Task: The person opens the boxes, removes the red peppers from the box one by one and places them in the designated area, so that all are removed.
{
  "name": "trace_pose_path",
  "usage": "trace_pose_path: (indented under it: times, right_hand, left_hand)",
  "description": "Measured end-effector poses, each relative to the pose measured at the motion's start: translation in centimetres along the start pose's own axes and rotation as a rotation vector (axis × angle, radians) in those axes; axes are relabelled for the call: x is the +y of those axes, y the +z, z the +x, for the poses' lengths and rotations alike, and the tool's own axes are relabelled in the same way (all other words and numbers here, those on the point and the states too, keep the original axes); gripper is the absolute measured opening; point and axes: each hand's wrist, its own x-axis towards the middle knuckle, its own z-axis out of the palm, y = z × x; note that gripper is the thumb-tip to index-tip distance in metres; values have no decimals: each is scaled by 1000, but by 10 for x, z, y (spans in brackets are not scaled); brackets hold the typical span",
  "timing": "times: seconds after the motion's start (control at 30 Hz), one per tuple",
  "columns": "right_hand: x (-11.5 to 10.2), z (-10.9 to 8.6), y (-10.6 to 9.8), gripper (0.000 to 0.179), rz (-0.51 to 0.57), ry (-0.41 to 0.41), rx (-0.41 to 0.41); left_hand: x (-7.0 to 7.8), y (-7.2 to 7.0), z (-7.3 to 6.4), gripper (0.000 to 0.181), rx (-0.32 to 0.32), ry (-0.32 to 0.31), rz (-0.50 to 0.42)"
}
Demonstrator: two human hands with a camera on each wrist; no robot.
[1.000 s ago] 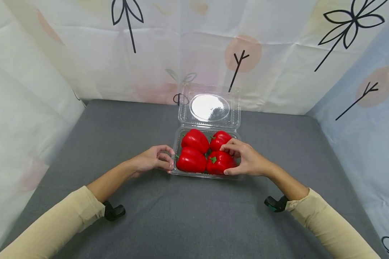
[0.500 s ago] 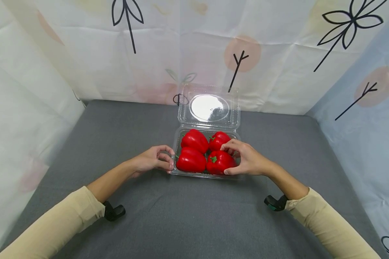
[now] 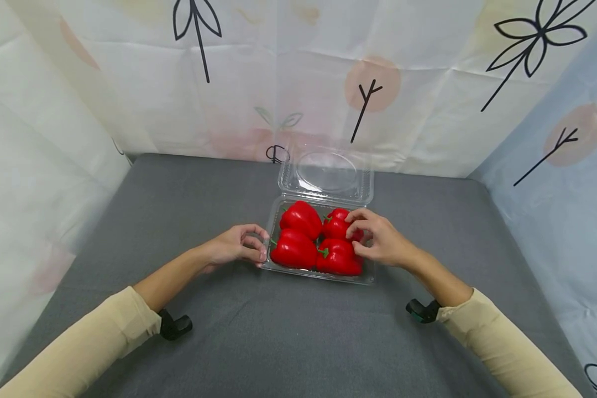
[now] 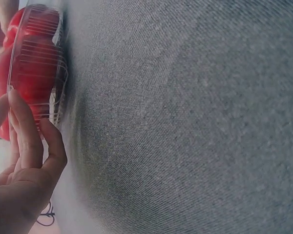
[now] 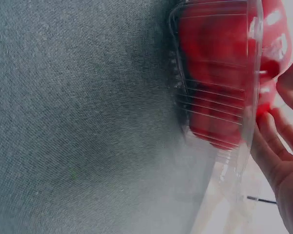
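Several red bell peppers fill the base of a clear plastic clamshell container (image 3: 318, 276); among them are a front right pepper (image 3: 339, 260) and a back right pepper (image 3: 335, 225). My left hand (image 3: 236, 243) pinches the container's left rim, its thumb and fingers on either side of the wall in the left wrist view. Over the right side, my right hand (image 3: 380, 240) has its fingers loosely bent at the back right pepper, partly covering it. Its thumb lies above the front right pepper. In the right wrist view, fingertips (image 5: 264, 119) meet a pepper near the rim.
The container's lid (image 3: 327, 174) stands open at the back, leaning toward the patterned cloth backdrop (image 3: 303, 83). A grey cloth-covered table (image 3: 288, 337) lies beneath everything. White patterned cloth also hangs at both sides.
My right hand has come off the front right pepper and shifted slightly back. The container has turned a little, its right end nearer me. My left hand stays put.
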Motion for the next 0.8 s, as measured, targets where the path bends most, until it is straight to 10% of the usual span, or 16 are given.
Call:
trace_pose_path:
  times: [0.33,0.8]
  right_hand:
    - [-7,-6,2,53,-21,25,-117]
    - [-9,-10,12,62,-107,34,-96]
  left_hand:
    - [1,0,0,42,1,-3,12]
    - [1,-1,0,40,-5,-1,10]
